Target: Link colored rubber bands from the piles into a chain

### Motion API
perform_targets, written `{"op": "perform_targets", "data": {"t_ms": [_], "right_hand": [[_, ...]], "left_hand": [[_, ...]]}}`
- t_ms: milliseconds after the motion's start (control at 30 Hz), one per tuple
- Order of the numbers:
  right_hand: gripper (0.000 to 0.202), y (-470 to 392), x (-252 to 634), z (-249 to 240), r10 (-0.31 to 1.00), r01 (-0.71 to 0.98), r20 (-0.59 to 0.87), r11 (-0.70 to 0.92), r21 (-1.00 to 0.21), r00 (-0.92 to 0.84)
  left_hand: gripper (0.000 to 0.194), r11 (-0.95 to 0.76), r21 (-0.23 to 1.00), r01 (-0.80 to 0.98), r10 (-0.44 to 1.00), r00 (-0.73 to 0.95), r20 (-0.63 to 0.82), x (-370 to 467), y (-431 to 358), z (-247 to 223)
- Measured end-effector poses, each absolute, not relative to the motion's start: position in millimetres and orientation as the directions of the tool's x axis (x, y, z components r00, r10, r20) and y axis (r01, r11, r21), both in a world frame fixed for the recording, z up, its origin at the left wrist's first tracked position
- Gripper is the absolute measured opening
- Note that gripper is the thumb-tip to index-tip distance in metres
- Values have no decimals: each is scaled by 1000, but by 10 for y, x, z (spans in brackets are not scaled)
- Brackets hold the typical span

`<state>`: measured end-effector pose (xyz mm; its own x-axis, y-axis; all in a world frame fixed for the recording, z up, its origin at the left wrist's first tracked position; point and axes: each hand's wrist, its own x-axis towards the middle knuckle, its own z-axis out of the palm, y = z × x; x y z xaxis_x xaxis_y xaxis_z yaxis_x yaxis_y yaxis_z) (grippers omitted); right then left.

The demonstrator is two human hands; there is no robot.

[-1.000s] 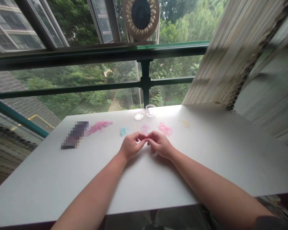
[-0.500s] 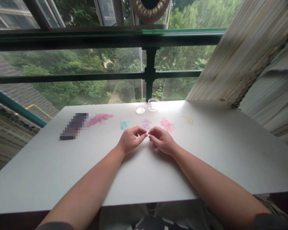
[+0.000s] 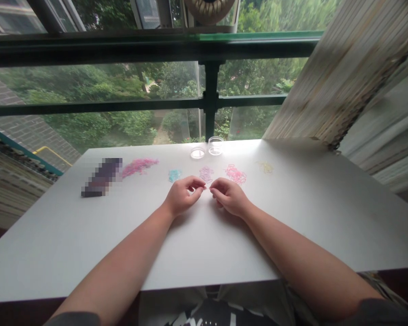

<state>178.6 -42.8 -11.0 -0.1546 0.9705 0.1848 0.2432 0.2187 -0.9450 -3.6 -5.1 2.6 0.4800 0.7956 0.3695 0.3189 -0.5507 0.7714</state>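
My left hand (image 3: 182,195) and my right hand (image 3: 231,196) meet over the middle of the white table (image 3: 204,244), fingertips facing with a small gap between them. Each hand pinches thumb against forefinger. Something tiny and pinkish may show at the tips, too small to name. Just beyond my fingers lies a lilac pile of small loops like rubber bands (image 3: 206,174). A pinkish-red pile of loops (image 3: 235,174) is behind my right hand, and a light blue pile (image 3: 174,175) behind my left.
Farther left is a larger pink pile (image 3: 139,166) beside a pixelated dark object (image 3: 104,176). A pale yellow pile (image 3: 266,168) lies to the right. A clear round dish (image 3: 197,154) and a clear round container (image 3: 216,146) stand at the back, near the window railing (image 3: 211,99).
My left fingertips have drawn slightly left, widening the gap to the right ones. The view has shifted slightly, while the piles and containers stay in place on the table.
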Motion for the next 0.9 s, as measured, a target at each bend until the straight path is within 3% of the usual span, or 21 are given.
{"op": "perform_targets", "data": {"t_ms": [900], "right_hand": [[10, -442, 1805, -102, 959, 341, 208, 264, -902, -191]], "left_hand": [[15, -561, 737, 377, 789, 512, 339, -45, -55, 28]]}}
